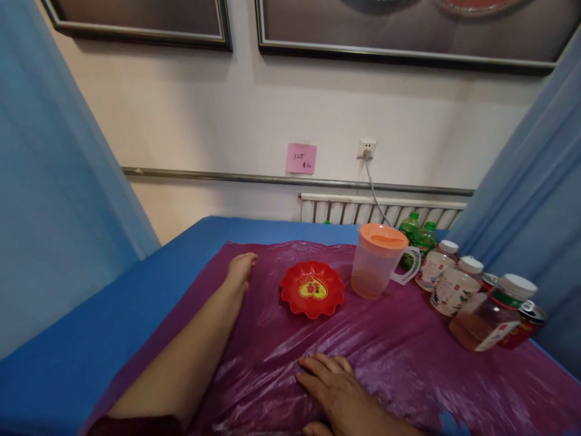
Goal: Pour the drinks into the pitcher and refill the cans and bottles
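Note:
My left hand (241, 270) rests on the purple plastic sheet (272, 357), left of a red scalloped plate (313, 289). It is seen from the side, with its fingers partly hidden and nothing visible in it. Nearer to me, my right hand (330, 387) lies palm down on the sheet, fingers stretched out and slightly apart. The red plate bears a yellow heart-shaped print and holds nothing. To its right stands a clear pitcher (374, 266) with an orange lid and some pale liquid inside. Neither hand touches the plate or the pitcher.
Right of the pitcher stand green bottles (425, 237), white-capped bottles (456, 286), a larger bottle with brownish liquid (483, 318) and a red can (526, 327). A blue cover (91, 327) lies under the sheet. Blue curtains (59, 169) flank both sides; a radiator (354, 209) is behind.

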Action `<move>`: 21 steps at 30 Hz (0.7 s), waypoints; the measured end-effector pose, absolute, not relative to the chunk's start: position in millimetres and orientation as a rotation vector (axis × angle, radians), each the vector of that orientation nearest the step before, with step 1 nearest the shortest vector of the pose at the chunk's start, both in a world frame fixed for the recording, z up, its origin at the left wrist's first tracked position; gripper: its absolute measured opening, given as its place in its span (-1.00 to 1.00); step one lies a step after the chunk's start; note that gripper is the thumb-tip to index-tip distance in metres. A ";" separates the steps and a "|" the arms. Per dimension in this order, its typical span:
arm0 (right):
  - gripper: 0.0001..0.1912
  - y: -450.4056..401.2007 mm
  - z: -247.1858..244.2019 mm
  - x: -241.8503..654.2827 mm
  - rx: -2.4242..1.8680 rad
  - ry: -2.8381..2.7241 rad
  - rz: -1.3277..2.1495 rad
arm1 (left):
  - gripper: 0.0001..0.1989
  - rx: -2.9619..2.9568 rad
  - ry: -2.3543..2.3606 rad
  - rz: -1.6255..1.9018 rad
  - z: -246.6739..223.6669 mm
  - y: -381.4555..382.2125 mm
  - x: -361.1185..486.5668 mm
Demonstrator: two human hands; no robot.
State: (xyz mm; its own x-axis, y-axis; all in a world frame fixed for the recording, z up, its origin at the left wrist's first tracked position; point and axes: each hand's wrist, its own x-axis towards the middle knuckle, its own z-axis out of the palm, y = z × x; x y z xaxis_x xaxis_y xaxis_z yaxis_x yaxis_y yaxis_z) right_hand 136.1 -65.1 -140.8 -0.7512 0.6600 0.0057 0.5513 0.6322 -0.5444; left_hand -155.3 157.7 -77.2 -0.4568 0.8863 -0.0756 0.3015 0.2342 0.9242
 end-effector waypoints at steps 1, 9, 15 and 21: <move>-0.22 -65.9 -142.1 136.6 -1.008 -2.638 0.761 | -0.62 1.190 1.955 1.156 -80.0 153.4 -163.9; -0.55 -60.2 -141.7 158.6 -0.908 -2.439 0.295 | -0.40 1.820 2.288 0.512 -103.1 133.4 -231.5; -0.72 -50.0 -137.7 185.4 -1.114 -2.103 0.153 | -0.26 1.934 2.396 0.170 -112.3 156.0 -250.8; -0.76 -40.2 -144.6 196.5 -1.293 -1.939 0.220 | -0.24 1.992 2.388 0.046 -112.6 172.4 -259.9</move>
State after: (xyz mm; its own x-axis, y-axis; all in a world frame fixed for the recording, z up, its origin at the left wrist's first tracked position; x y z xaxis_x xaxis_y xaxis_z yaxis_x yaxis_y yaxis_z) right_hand 196.5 -40.2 -144.6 -0.1783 0.8437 0.5063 0.7086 0.4671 -0.5289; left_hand -259.9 172.4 -112.6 -0.1791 0.9838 -0.0053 0.9829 0.1791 0.0432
